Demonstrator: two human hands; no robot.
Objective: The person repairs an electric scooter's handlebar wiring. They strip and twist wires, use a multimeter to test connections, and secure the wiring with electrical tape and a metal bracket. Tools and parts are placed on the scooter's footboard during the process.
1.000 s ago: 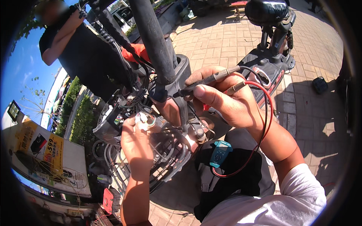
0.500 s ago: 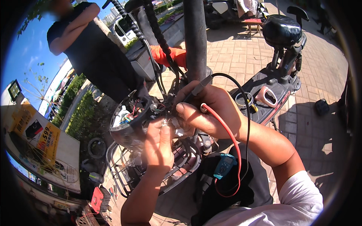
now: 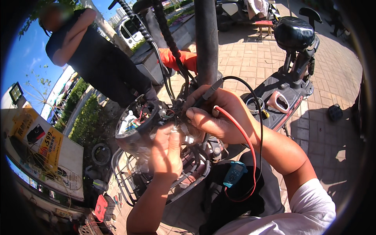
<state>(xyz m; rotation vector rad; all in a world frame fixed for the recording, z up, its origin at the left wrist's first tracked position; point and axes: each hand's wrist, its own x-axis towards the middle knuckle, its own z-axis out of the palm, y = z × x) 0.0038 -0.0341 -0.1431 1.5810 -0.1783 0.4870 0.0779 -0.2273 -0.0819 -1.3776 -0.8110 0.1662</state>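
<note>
Your right fingers (image 3: pixel 201 120), closed round both probes (image 3: pixel 212 91), came in beside the white connector (image 3: pixel 174 129) your left fingers (image 3: pixel 174 143) pinch: probing range, contact unclear.

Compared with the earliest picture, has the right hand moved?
Yes. Against the black upright tube, the right hand has shifted leftward and lower in the view, and is now closer to the left hand.

The right hand (image 3: pixel 229 115) is mostly hiding a red-wired probe (image 3: pixel 215 112); above it, a black column (image 3: pixel 206 39) is being cropped.
</note>
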